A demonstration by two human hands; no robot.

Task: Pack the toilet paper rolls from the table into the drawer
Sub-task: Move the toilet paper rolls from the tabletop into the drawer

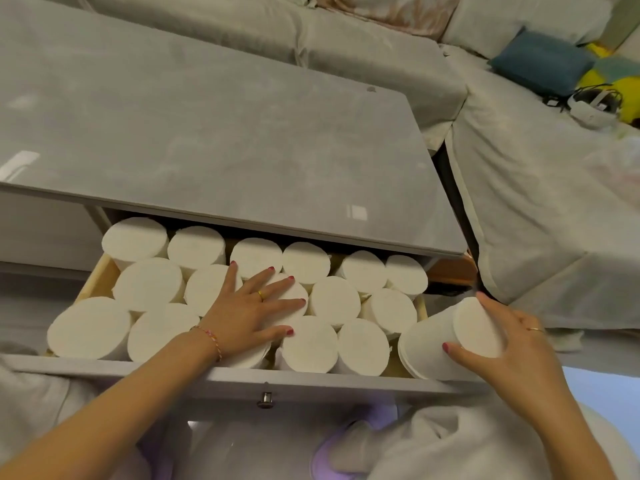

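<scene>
The pulled-out drawer under the grey table holds several white toilet paper rolls standing upright in rows. My left hand lies flat, fingers spread, on top of the rolls in the drawer's middle. My right hand grips one tilted roll at the drawer's right end, where it leans against the front right corner. No rolls show on the tabletop.
A sofa with a light cover runs behind and to the right of the table. A blue cushion and a white headset lie on it. The drawer's metal knob sits at its front.
</scene>
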